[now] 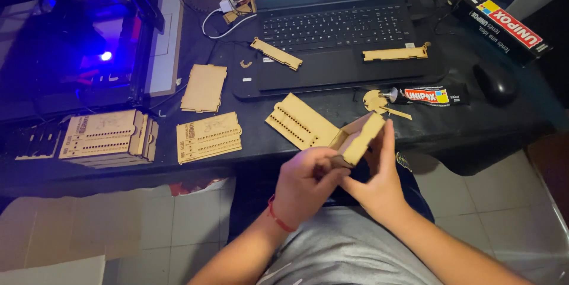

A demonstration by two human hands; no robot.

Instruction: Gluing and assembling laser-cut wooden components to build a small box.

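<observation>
I held a small laser-cut wooden box [357,137], partly assembled, just above my lap and in front of the desk [261,142] edge. My left hand [305,181] had its grip closed on the lower left corner of the box, thumb and fingers pinching the thin plywood from below. My right hand [379,181] pressed against the right side of the box, fingers stretched upward along its wall and the palm underneath, so both hands were touching the same piece. A red cord bracelet [277,217] sat on my left wrist.

On the desk just beyond the box lay a flat plywood panel with rows of small holes [299,122]. Left of it lay an engraved slotted panel [208,137], and farther left a stack of similar engraved panels [109,137]. A plain plywood sheet [204,87] lay behind them. A black laptop [335,30] stood open at the back, with one narrow wooden strip [276,53] near its left corner and another wooden strip [395,53] on its right palm rest. A tube of glue [430,95] lay right of the box, touching a small round wooden piece [374,101]. A black mouse [496,82] sat near the right edge, and the glue carton [507,24] behind it. A laser engraver [89,42] glowed blue at the far left.
</observation>
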